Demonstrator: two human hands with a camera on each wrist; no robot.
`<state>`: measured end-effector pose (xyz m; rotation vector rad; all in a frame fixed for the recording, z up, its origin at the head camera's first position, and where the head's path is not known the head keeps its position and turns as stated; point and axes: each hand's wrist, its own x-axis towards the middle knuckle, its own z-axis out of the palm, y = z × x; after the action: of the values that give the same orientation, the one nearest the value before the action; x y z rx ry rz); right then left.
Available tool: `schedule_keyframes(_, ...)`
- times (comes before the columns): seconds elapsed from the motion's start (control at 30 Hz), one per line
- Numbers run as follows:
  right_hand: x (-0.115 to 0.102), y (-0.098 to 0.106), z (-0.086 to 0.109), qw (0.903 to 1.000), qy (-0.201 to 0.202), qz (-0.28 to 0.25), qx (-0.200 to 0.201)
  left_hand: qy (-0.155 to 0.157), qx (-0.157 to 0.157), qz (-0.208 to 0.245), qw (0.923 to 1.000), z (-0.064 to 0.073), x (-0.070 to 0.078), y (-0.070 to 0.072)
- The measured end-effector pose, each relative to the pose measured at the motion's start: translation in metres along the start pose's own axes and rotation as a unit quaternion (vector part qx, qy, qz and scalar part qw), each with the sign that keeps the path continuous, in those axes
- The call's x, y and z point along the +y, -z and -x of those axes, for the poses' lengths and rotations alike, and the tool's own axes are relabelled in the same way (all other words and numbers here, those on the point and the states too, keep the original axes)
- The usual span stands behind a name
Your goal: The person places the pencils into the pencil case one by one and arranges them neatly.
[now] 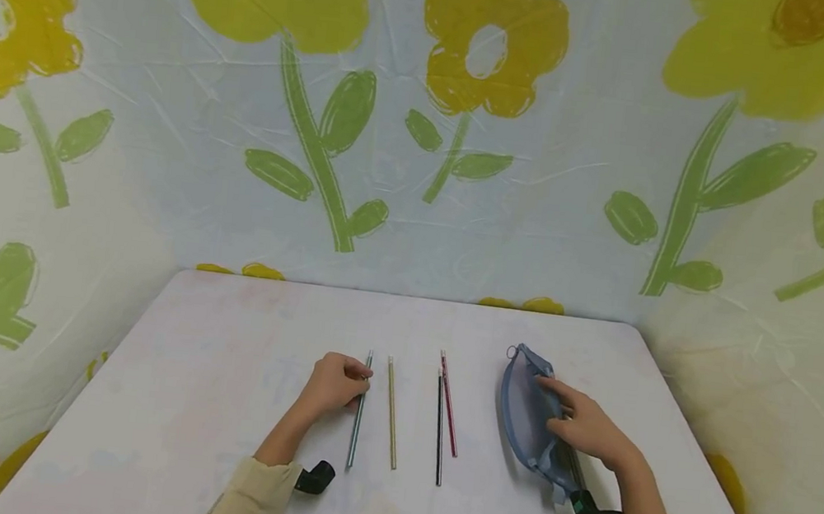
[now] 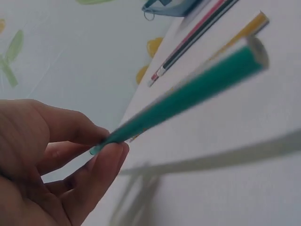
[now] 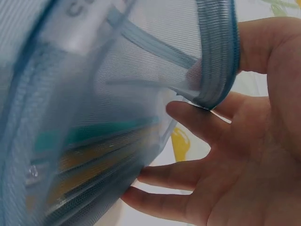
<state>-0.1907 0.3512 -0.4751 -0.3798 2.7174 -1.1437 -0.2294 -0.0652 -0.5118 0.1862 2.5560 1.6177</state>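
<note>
My left hand (image 1: 331,383) pinches a teal pencil (image 1: 354,438) between thumb and fingers. In the left wrist view the pencil (image 2: 188,94) slants up above the white table, its shadow below. On the right, a blue mesh pencil case (image 1: 526,417) gapes along its zip. The right hand (image 1: 588,424) holds the zipped edge, thumb on one side and a finger on the other. Seen from the right wrist, more pencils (image 3: 94,136), teal and yellow-orange among them, show through the mesh of the case.
Between the hands lie a yellow pencil (image 1: 392,416), a black pencil (image 1: 438,446) and a red pencil (image 1: 450,418); the last two nearly touch at their far ends. A flower-printed cloth (image 1: 535,219) hangs behind the table (image 1: 185,368).
</note>
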Motion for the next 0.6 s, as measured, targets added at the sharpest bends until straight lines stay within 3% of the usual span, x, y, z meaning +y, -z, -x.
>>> schedule_keyframes(0.17,0.000,0.001,0.000,0.9999,0.005,-0.003,-0.011,-0.014,-0.005,0.057,0.9982,-0.006,0.012,-0.015)
schedule_keyframes(0.6,0.002,0.001,0.003,0.9998,0.004,-0.017,-0.005,-0.053,-0.003,0.144,0.9881,-0.024,0.052,-0.090)
